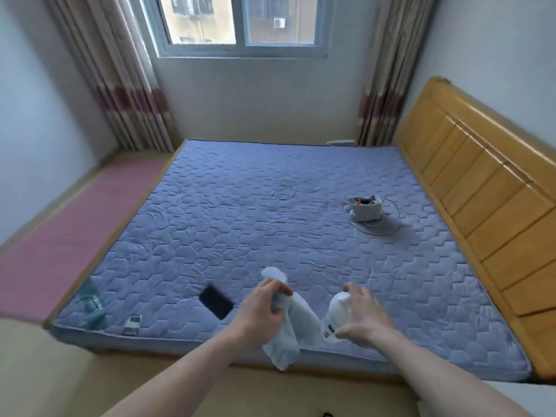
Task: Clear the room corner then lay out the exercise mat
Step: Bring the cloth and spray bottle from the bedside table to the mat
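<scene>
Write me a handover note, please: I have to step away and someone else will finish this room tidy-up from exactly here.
Left hand: grips a white cloth above the near edge of the mattress.
Right hand: holds a white plastic bottle beside the cloth.
On the mattress: black phone, small carton and green-labelled clear bottle at the near left corner; loose white cable mid-bed; small grey pouch with a cable near the wooden headboard.
Done: nothing clearly finished; two items lifted.
Left: move the rest away, then lay out the mat. No mat is in view.
</scene>
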The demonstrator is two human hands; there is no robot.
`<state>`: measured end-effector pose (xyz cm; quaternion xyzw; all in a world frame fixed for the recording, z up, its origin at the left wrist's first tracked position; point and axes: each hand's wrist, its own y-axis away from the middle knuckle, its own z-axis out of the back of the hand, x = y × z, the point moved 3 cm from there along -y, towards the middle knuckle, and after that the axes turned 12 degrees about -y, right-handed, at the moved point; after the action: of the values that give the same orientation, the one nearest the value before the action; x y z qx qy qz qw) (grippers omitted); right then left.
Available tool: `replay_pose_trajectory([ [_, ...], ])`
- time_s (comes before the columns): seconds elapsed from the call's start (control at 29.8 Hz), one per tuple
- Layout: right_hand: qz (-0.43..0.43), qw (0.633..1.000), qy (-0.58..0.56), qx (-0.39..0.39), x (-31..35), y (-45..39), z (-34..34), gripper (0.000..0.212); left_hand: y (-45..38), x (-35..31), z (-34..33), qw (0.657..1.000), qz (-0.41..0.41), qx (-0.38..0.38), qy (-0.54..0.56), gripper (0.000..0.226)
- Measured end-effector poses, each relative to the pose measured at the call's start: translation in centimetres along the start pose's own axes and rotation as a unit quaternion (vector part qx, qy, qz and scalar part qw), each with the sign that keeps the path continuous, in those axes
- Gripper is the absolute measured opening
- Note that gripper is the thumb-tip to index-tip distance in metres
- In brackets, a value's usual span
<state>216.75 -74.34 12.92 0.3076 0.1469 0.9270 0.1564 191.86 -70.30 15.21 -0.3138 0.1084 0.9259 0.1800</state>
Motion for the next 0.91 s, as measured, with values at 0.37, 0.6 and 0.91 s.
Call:
replay_pose_trajectory([
  [0.37,0.207,0.971,0.063,0.105,28.2,-7.5,-11.0,0.097,5.2,20.9,19.6,0.970,0.167,-0.172,-0.029,0.036],
  [0.6,0.298,0.931,0.097,0.186,44.8,-12.7,-20.7,0.094,9.0,33.8,29.6,0.931,0.282,-0.225,-0.059,0.032],
  [0.91,0.424,0.861,0.127,0.250,64.9,-14.7,-31.4,0.093,16.1,45.4,40.4,0.864,0.395,-0.307,-0.062,0.038],
])
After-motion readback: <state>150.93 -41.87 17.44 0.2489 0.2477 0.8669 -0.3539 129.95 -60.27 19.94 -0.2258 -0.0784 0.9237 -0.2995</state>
